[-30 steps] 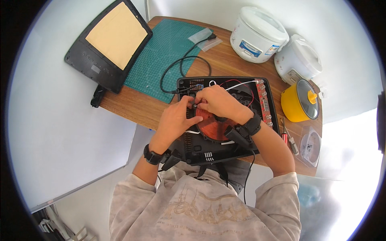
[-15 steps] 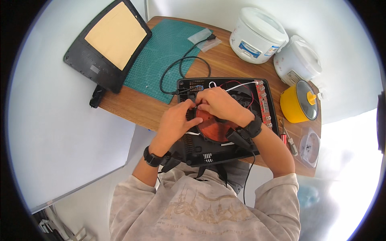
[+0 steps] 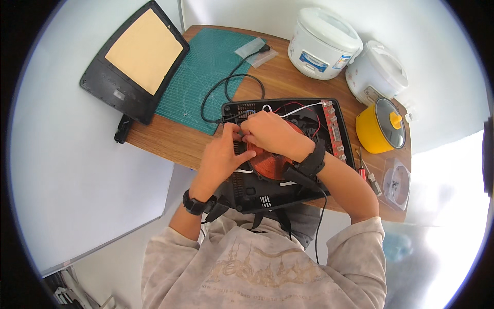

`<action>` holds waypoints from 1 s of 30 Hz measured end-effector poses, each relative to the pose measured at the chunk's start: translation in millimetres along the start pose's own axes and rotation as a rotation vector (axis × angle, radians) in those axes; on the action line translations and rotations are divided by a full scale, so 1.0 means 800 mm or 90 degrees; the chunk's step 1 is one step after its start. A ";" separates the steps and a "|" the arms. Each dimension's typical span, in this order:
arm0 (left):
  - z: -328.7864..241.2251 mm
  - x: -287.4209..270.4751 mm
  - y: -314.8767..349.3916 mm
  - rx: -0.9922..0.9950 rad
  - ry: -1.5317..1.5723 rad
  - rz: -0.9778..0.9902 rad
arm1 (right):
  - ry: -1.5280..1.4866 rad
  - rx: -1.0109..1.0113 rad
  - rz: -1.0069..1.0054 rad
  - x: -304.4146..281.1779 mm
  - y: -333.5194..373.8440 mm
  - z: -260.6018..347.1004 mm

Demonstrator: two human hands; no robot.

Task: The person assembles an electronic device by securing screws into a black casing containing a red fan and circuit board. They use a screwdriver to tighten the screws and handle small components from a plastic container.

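An opened induction cooker base [image 3: 252,206], a black shell with its inside bare, lies at the front edge of the table. Its round copper coil [image 3: 267,165] sits in the middle, partly covered by my hands. At the coil's upper left edge, my right hand [image 3: 275,135] curls its fingers down, closed; what is in them is hidden. My left hand [image 3: 218,157] reaches in from the left, thumb stretched over the coil's rim and apart from the fingers, which meet the right fingertips. A red circuit board [image 3: 334,131] runs along the base's right side, with white and red wires leading from it.
The cooker's black top panel [image 3: 118,95] leans at the far left beside a green cutting mat [image 3: 193,77]. A black power cord [image 3: 206,98] loops behind the base. Two white rice cookers [image 3: 324,46], a yellow pot [image 3: 370,131], screwdrivers [image 3: 363,172] and a clear case [image 3: 396,183] stand rightward.
The whole view has shifted slightly. Both hands keep to the coil's upper left edge, with the fingers nearly unmoved. Base and coil stay put on the table.
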State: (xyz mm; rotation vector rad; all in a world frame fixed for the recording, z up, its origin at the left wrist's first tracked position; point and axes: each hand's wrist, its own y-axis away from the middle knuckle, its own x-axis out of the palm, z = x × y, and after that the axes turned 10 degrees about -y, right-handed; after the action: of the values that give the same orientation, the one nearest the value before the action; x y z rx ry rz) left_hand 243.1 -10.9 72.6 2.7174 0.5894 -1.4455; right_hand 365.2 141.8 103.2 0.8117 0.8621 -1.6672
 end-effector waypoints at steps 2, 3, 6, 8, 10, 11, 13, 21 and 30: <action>-0.004 -0.001 0.000 0.001 0.016 0.001 | 0.040 0.015 0.002 0.002 -0.004 0.003; -0.005 -0.001 0.000 0.001 0.024 0.002 | 0.054 0.032 0.003 0.006 -0.009 0.002; 0.000 0.001 0.002 0.039 0.025 -0.032 | 0.039 0.076 0.025 0.004 -0.018 0.006; -0.007 -0.004 0.002 0.015 0.024 -0.009 | 0.016 0.087 0.041 0.002 -0.021 0.006; -0.010 -0.006 0.002 0.004 0.027 0.002 | 0.001 0.084 0.054 0.001 -0.023 0.004; -0.010 -0.006 0.001 0.006 0.031 0.001 | -0.001 0.071 0.044 0.000 -0.023 0.005; -0.010 -0.006 0.001 0.006 0.037 0.002 | -0.006 0.046 0.026 -0.001 -0.022 0.005; -0.011 -0.005 0.003 0.023 0.060 -0.011 | -0.030 0.075 0.060 0.005 -0.026 0.004; -0.019 -0.014 0.002 -0.035 0.073 0.038 | -0.025 0.124 0.103 -0.006 -0.032 0.015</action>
State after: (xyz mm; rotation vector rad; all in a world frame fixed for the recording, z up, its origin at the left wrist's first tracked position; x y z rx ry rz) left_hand 250.0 -13.4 89.9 2.7636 0.5378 -1.2476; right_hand 339.9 139.1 116.8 0.9529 0.5970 -1.6346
